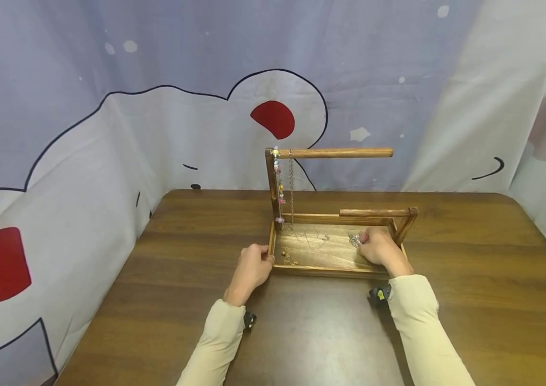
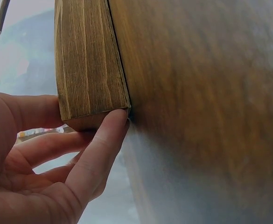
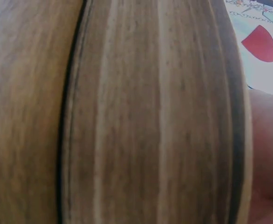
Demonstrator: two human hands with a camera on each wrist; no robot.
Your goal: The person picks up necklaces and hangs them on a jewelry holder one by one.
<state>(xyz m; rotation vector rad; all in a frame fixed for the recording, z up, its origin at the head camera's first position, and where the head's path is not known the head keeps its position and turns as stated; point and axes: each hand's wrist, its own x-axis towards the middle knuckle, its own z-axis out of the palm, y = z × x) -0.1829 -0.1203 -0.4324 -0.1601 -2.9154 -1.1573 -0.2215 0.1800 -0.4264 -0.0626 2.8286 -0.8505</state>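
A wooden jewelry stand (image 1: pixel 330 272) has a shallow tray base and two upright arms with bars. My left hand (image 1: pixel 252 268) holds the front left corner of its tray; in the left wrist view, the fingers (image 2: pixel 96 154) bend around that corner. Inside the tray at the right, my right hand (image 1: pixel 381 249) pinches a small bunched silver chain (image 1: pixel 354 240). Its exact form is too small to tell. The right wrist view shows mostly the tray wall (image 3: pixel 150 112), with part of the hand (image 3: pixel 269 154) behind it and the fingertips hidden.
A beaded strand (image 1: pixel 281 201) and a chain necklace (image 1: pixel 291 182) hang from the tall bar (image 1: pixel 340 153). A thin necklace (image 1: pixel 316 241) and gold-coloured jewelry (image 1: pixel 288 257) lie in the tray. The short bar (image 1: pixel 374 213) stands close above my right hand. A patterned curtain (image 1: pixel 181 139) hangs behind the table (image 1: pixel 205 225).
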